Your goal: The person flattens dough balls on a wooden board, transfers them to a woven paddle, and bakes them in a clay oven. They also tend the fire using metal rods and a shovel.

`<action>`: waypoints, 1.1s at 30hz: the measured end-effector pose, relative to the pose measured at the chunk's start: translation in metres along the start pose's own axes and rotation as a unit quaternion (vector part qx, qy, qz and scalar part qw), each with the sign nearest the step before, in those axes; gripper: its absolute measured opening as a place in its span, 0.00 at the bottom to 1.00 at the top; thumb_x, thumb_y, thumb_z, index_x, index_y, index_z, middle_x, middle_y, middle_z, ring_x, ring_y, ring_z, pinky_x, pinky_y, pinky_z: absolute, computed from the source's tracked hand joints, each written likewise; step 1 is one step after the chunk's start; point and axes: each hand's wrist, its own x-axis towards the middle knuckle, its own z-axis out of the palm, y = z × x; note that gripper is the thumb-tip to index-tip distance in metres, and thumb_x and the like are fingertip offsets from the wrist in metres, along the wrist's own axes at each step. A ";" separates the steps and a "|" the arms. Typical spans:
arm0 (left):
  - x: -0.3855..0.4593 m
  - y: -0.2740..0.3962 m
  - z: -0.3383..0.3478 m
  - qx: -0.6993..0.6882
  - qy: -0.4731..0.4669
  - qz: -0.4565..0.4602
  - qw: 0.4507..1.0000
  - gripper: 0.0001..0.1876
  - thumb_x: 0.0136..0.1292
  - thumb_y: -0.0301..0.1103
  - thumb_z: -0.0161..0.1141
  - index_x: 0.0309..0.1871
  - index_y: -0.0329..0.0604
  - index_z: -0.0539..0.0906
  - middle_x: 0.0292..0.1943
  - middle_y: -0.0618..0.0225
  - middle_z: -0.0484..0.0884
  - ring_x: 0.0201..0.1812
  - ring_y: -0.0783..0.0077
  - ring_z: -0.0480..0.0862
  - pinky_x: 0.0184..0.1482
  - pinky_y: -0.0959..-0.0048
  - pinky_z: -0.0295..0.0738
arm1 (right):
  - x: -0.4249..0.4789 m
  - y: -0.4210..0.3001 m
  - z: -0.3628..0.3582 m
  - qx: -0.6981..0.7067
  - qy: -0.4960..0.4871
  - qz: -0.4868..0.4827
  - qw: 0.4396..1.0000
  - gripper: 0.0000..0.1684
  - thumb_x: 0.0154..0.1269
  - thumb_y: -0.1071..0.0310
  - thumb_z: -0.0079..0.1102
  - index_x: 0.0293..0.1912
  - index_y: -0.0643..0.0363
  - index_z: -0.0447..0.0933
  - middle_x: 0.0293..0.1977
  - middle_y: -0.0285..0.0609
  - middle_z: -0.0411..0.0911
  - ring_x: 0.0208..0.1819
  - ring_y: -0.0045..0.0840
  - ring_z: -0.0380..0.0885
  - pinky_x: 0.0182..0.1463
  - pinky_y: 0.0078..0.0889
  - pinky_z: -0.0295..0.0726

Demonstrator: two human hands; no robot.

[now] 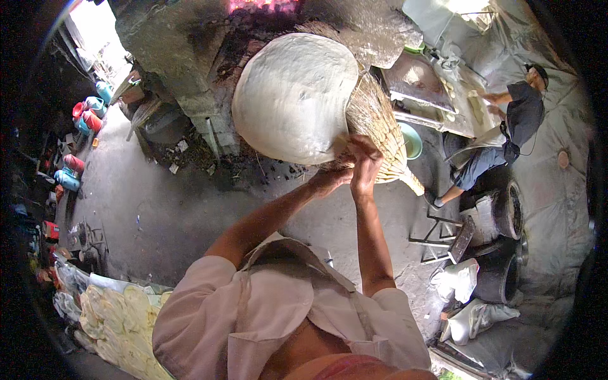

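A broad, flat round of pale dough (297,99) is spread out in front of me, its surface slightly dimpled. My right hand (365,154) grips its near right edge with bent fingers. Just below, my left hand (332,182) reaches in close to my right wrist near the dough's lower rim; its fingertips are partly hidden, so its hold is unclear. A straw broom (380,128) lies behind and right of the dough, partly covered by it. Its bound handle points down to the right, past my right hand.
Glowing embers (263,5) show at the top, beyond a masonry ledge (171,47). On the right a person (520,114) stands at a worktable (468,118). A green basin (411,141) and a bench (461,240) stand nearer. Stacked flatbreads (114,318) lie lower left; vacuum flasks (92,118) line the left.
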 end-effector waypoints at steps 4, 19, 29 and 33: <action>-0.009 0.020 0.005 -0.020 0.057 -0.110 0.992 0.25 0.54 0.32 0.59 0.54 0.38 0.65 0.43 0.64 0.71 0.40 0.76 0.72 0.49 0.68 0.69 | 0.007 0.011 -0.006 0.384 -0.126 0.092 0.910 0.14 0.55 0.63 0.48 0.32 0.66 0.71 0.22 0.37 0.72 0.21 0.21 0.69 0.23 0.21 0.67; -0.112 0.055 -0.049 0.244 0.050 -0.230 0.941 0.23 0.55 0.32 0.58 0.53 0.35 0.67 0.49 0.57 0.72 0.48 0.66 0.73 0.50 0.66 0.70 | 0.028 0.067 -0.007 0.072 -0.108 -0.025 0.991 0.13 0.52 0.68 0.49 0.34 0.67 0.74 0.22 0.37 0.72 0.16 0.15 0.66 0.16 0.14 0.62; -0.176 0.058 -0.048 0.272 0.109 -0.172 0.940 0.22 0.54 0.34 0.60 0.51 0.38 0.69 0.45 0.60 0.74 0.46 0.70 0.74 0.46 0.70 0.71 | 0.038 0.084 0.007 0.346 -0.147 0.080 0.923 0.24 0.50 0.69 0.51 0.48 0.65 0.63 0.43 0.45 0.65 0.44 0.30 0.63 0.46 0.30 0.62; -0.150 0.076 -0.041 0.254 0.177 -0.045 0.950 0.21 0.53 0.35 0.61 0.50 0.39 0.70 0.43 0.61 0.75 0.45 0.71 0.74 0.44 0.72 0.72 | 0.046 0.071 0.003 0.160 -0.167 -0.050 0.972 0.33 0.50 0.65 0.51 0.57 0.63 0.58 0.55 0.49 0.60 0.58 0.35 0.59 0.59 0.37 0.57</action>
